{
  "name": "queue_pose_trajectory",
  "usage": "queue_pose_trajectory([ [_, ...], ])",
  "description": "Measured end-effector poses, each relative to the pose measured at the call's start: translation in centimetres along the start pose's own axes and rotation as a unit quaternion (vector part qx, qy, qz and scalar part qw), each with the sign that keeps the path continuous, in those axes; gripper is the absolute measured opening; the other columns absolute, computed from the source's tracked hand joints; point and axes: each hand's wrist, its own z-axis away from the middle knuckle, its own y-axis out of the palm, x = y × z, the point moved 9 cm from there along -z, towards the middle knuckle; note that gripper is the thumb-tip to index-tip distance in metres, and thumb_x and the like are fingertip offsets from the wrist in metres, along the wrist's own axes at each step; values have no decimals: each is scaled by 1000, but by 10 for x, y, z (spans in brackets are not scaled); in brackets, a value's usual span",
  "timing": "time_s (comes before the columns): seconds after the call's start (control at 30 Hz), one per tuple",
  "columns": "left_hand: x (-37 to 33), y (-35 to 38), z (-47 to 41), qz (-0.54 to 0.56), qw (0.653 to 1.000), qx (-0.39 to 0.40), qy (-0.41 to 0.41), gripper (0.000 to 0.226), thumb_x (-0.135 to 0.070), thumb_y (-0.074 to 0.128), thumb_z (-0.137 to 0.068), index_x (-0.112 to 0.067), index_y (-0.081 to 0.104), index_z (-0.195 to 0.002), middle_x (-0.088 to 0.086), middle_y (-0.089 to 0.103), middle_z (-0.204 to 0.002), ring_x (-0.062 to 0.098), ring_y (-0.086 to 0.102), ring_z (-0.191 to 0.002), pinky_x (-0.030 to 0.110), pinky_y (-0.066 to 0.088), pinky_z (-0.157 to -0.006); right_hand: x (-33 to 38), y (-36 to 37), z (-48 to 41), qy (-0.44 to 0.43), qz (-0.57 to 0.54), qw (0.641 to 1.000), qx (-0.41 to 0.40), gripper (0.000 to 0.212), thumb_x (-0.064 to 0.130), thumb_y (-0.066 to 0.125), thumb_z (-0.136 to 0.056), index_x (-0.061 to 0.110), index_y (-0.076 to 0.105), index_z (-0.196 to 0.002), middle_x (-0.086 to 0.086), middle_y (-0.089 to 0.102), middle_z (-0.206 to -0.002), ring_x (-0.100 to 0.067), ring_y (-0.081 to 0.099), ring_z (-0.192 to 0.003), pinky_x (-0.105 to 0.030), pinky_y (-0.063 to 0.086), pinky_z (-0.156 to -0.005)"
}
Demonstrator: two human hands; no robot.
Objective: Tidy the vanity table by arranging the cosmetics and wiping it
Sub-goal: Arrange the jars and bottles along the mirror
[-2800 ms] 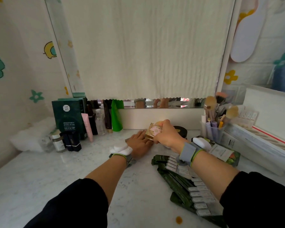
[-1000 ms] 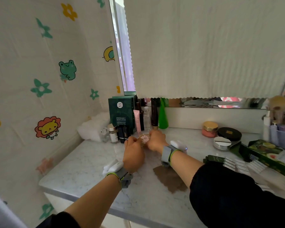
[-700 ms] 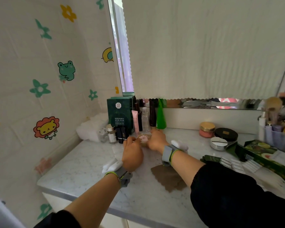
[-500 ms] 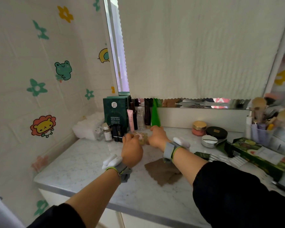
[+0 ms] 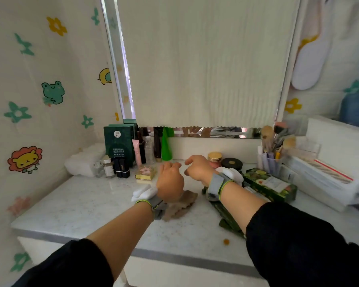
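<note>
My left hand [image 5: 170, 181] and right hand [image 5: 197, 167] hover loosely curled at mid-frame, both empty. The small square gold-and-pink compact [image 5: 146, 172] sits on the white marble counter [image 5: 81, 204] just left of them. My right hand could knock the gold-lidded pink jar [image 5: 215, 159] behind it. Half a second ago both hands were on the compact.

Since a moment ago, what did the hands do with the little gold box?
The right hand carried the gold box leftward to the row of bottles, both hands set it down beside the dark lipsticks, and now both have let go. The left hand and right hand have pulled back, holding nothing. The brown cloth and gold-lidded jar stayed put.
</note>
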Motion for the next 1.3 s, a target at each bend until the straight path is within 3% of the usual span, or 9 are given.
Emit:
queue_pose_trajectory([
  [0.17, -45, 21, 5, 23, 998, 28, 44, 44, -12, 46, -95, -13, 41, -139, 11, 39, -141, 27, 30, -132, 31, 28, -107, -30, -34, 9, 15, 17, 1000, -7, 39, 7, 64, -87, 12, 60, -125, -11, 54, -134, -29, 50, -125, -38, 44, -105],
  [0.3, -72, 40, 5, 25, 995, 51, 80, 41, -17, 46, -96, -13, 44, -137, 12, 42, -137, 28, 33, -127, 32, 28, -103, -49, -53, 9, 21, 27, 999, -22, 17, 10, 64, -86, 17, 68, -101, -5, 60, -117, -30, 54, -118, -40, 45, -101],
  [0.4, -85, 53, 0, 28, 993, 64, 95, 39, -21, 47, -96, -13, 47, -134, 11, 44, -134, 28, 35, -125, 32, 29, -102, -64, -68, 8, 32, 43, 998, -37, 22, 17, 62, -88, 12, 70, -107, -10, 66, -115, -31, 59, -111, -42, 48, -97],
  [0.53, -99, 66, -12, 32, 991, 70, 108, 37, -26, 50, -96, -13, 49, -131, 10, 45, -133, 27, 38, -123, 31, 31, -101, -85, -81, -1, 55, 75, 995, -45, 23, 9, 65, -82, 11, 71, -103, -11, 67, -113, -31, 58, -110, -39, 49, -95],
  [0.73, -112, 85, -35, 28, 987, 75, 136, 36, -29, 58, -92, -13, 52, -124, 10, 51, -127, 28, 43, -115, 32, 36, -97, -108, -87, -22, 90, 138, 986, -31, 41, 17, 58, -88, 10, 52, -128, -16, 45, -135, -34, 43, -124, -36, 39, -104],
  [0.97, -112, 105, -54, 45, 987, 90, 129, 33, -30, 66, -86, -9, 56, -110, 11, 54, -122, 29, 45, -113, 36, 41, -92, -113, -82, -39, 94, 148, 984, -20, 42, 14, 56, -89, 8, 47, -130, -19, 37, -136, -37, 38, -125, -35, 36, -103],
  [1.1, -110, 109, -56, 83, 984, 86, 131, 34, -27, 70, -81, -7, 54, -103, 13, 61, -111, 29, 52, -104, 38, 45, -82, -114, -78, -44, 92, 159, 983, -17, 40, 15, 54, -91, 8, 46, -130, -19, 36, -136, -36, 36, -126, -34, 35, -103],
  [1.3, -97, 101, -59, 107, 983, 60, 135, 33, -28, 70, -81, -8, 53, -100, 11, 61, -102, 27, 52, -99, 35, 41, -78, -114, -77, -52, 114, 187, 975, -21, 44, 20, 53, -92, 4, 40, -131, -21, 34, -139, -39, 34, -129, -38, 34, -104],
])
